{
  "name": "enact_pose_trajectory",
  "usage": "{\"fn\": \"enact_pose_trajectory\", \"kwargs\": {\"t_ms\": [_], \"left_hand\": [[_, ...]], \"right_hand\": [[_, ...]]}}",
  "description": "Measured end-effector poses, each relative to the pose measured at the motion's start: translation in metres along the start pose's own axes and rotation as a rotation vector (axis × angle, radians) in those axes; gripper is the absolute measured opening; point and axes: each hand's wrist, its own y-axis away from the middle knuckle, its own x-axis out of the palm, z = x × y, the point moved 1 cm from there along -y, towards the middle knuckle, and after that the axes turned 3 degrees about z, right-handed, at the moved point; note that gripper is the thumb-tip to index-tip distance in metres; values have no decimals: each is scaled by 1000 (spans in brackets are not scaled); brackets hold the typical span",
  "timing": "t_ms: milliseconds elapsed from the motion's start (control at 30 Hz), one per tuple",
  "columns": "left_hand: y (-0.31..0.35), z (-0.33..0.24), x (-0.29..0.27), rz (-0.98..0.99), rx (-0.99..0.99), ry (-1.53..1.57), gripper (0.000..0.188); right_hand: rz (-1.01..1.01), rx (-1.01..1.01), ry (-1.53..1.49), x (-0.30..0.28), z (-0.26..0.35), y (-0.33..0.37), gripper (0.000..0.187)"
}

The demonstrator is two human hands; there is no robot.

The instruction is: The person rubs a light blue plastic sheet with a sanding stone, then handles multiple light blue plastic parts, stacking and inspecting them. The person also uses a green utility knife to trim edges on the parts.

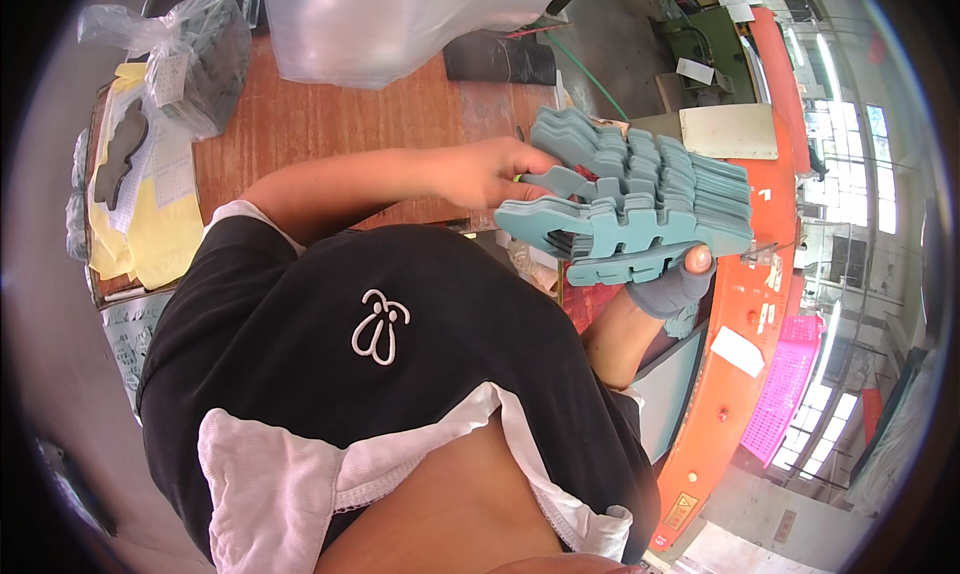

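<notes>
A thick bundle of teal foam-like cut pieces [650, 199] with notched edges is fanned out in front of me on the right. Its near side rests in my right hand [672, 290], which wears a grey covering with a bare thumb tip pressed on the lowest pieces. The rest of that hand's fingers are hidden under the bundle. On the left side of the bundle, my left hand [490, 172] is bare, its thumb and fingers closed on the end of one teal piece [562, 182] that sticks out from the others.
A wooden table [320, 124] lies ahead, with a large clear plastic bag [400, 24] and a black roll [500, 59] on it. To the left are a tied plastic bag [200, 69], yellow paper [165, 234] and a dark cutout [122, 154]. An orange machine [730, 314] and pink basket [785, 394] stand right.
</notes>
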Motion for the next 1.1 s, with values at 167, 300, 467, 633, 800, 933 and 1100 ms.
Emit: {"fn": "enact_pose_trajectory", "kwargs": {"t_ms": [167, 300, 467, 633, 800, 933, 1100], "left_hand": [[6, 3, 3, -48, 153, 18, 40], [19, 4, 2, -177, 6, -17, 52], [24, -4, 5, -551, 122, -689, 91], [0, 2, 1, -441, 196, -501, 99], [17, 41, -3, -364, -80, 57, 91], [59, 95, -2, -579, -342, 491, 77], [128, 146, -11, -766, -544, 731, 68]], "right_hand": [[-52, -32, 69, -13, 0, 0, 54], [-64, -71, 171, -13, -1, 2, 57], [-105, -226, 485, 9, 7, -3, 49], [-91, -219, 549, 30, 3, -17, 41], [-109, 131, 221, 11, -45, -41, 38], [-172, 603, -56, -13, -152, -52, 45], [-166, 1118, -285, -6, -302, -42, 33]]}}
